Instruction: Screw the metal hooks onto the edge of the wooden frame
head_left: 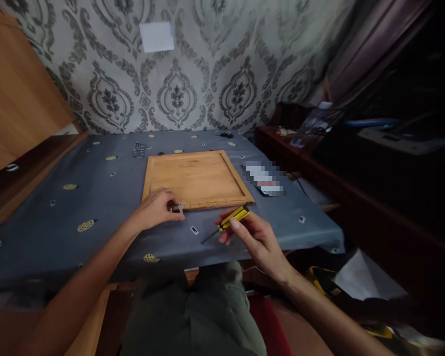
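A wooden panel with a raised frame (196, 173), like a cabinet door, lies flat on the table. My left hand (157, 207) is at its near edge, toward the left corner. Thumb and fingers close around a small silvery metal fitting (180, 208) there; its exact kind is partly hidden by the fingers. In my right hand (257, 237) is a screwdriver (234, 217) with a yellow and black handle. Its thin shaft points down and left, above the cloth and apart from the panel.
A patterned blue-grey cloth (107, 202) covers the table. Several small metal pieces (138, 150) lie behind the panel's left corner. Right of the panel is a phone-like object (265, 178), blurred out. A clear bottle (311, 123) stands on the dark furniture at right; a wooden cabinet (22, 89) is at left.
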The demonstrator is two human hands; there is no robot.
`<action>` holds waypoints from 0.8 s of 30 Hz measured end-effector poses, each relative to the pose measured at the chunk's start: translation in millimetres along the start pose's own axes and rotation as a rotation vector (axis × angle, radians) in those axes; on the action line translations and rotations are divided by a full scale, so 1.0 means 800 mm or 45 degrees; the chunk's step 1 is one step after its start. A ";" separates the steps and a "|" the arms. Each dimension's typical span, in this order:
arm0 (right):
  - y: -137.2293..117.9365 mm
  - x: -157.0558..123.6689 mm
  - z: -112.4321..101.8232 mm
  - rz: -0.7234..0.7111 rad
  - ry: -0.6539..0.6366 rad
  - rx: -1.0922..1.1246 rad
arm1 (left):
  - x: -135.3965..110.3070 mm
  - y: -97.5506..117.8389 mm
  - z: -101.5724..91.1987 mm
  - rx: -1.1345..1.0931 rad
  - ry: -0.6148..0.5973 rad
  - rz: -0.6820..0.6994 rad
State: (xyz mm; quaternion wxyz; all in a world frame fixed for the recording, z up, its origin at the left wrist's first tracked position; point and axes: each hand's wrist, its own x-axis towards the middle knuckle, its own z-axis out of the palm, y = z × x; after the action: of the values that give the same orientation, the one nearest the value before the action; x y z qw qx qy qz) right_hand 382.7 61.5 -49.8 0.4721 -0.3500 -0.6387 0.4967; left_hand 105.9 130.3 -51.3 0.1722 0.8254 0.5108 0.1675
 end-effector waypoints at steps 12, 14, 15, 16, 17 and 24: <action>0.006 0.070 0.019 -0.217 0.114 0.005 | 0.000 0.016 -0.009 0.092 -0.052 -0.016; 0.007 0.093 0.028 -0.251 0.122 -0.010 | -0.001 0.017 -0.008 0.100 -0.054 -0.014; 0.009 0.105 0.033 -0.268 0.124 -0.021 | -0.001 0.018 -0.008 0.099 -0.052 -0.011; 0.011 0.117 0.038 -0.287 0.125 -0.031 | -0.002 0.018 -0.007 0.096 -0.047 -0.008; 0.014 0.127 0.043 -0.305 0.127 -0.040 | -0.002 0.018 -0.006 0.089 -0.040 -0.007; 0.045 0.156 0.055 -0.420 0.196 -0.067 | -0.007 0.020 0.002 0.040 -0.007 -0.015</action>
State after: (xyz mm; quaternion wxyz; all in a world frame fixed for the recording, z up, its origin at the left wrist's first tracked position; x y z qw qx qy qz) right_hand 301.7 171.6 -55.5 0.5853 -0.2900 -0.6621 0.3673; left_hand 116.7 118.5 -46.0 0.1617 0.8255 0.5177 0.1561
